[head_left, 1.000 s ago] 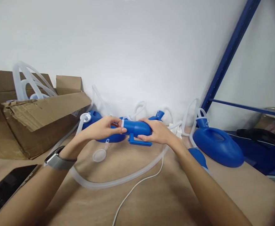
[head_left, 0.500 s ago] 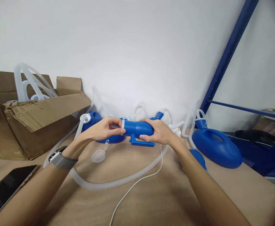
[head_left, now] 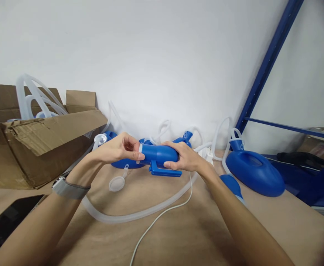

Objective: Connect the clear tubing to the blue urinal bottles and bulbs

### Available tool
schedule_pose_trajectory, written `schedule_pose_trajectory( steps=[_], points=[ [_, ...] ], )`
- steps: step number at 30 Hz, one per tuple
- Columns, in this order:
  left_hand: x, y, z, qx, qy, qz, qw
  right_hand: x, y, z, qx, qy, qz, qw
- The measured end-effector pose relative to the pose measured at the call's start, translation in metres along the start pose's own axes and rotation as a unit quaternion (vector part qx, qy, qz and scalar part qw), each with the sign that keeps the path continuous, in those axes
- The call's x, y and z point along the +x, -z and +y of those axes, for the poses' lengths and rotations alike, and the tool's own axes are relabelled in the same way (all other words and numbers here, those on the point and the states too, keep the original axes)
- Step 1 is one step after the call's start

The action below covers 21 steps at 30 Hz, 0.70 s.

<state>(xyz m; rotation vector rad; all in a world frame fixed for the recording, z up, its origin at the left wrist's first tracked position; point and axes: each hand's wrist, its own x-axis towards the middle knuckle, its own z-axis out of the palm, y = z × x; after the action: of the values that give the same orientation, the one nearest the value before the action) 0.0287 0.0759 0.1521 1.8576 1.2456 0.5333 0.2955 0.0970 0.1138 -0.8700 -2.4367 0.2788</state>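
Brown worktop [head_left: 184, 229] lies open toward six o'clock while your left hand [head_left: 120, 148] and right hand [head_left: 184, 157] both grip the blue tube [head_left: 159, 155], cardboard box [head_left: 40, 144] crowding nine o'clock.

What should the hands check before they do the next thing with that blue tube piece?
1. Right hand grips the blue tube piece: ok.
2. Left hand pinches its white-ringed end: ok.
3. Ring fully seated: cannot tell.
4. Clear hose lies away from both hands: ok.
5. Loose round cap on the table, within reach: ok.
6. White cable runs under the right forearm, might snag: not ok.
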Motion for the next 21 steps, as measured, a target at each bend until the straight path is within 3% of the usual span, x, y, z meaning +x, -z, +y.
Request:
schedule_pose_trajectory(
  steps=[3,6,9,11,14,17,21],
  points=[
    [0.000,-0.001,0.000,-0.054,0.013,-0.015,0.998,-0.003,0.004,0.004,0.004,0.006,0.008,1.000],
    [-0.002,0.002,0.000,-0.112,0.015,0.005,0.994,-0.010,0.017,0.013,0.005,0.006,0.044,0.999],
    [-0.004,0.012,-0.003,-0.028,0.030,0.033,0.999,-0.017,0.032,0.021,0.037,0.003,0.116,0.993],
    [-0.002,0.019,-0.010,0.083,0.057,0.013,0.995,-0.019,0.038,0.021,0.049,-0.004,0.129,0.990],
    [0.007,0.019,-0.028,0.227,0.107,-0.043,0.967,-0.017,0.036,0.011,-0.008,-0.052,0.062,0.997],
    [0.018,0.010,-0.047,0.275,0.156,-0.084,0.945,-0.013,0.026,-0.001,-0.098,-0.090,-0.013,0.991],
    [0.023,0.004,-0.051,0.288,0.172,-0.047,0.941,-0.008,0.012,-0.007,-0.126,-0.070,-0.023,0.989]
  ],
)
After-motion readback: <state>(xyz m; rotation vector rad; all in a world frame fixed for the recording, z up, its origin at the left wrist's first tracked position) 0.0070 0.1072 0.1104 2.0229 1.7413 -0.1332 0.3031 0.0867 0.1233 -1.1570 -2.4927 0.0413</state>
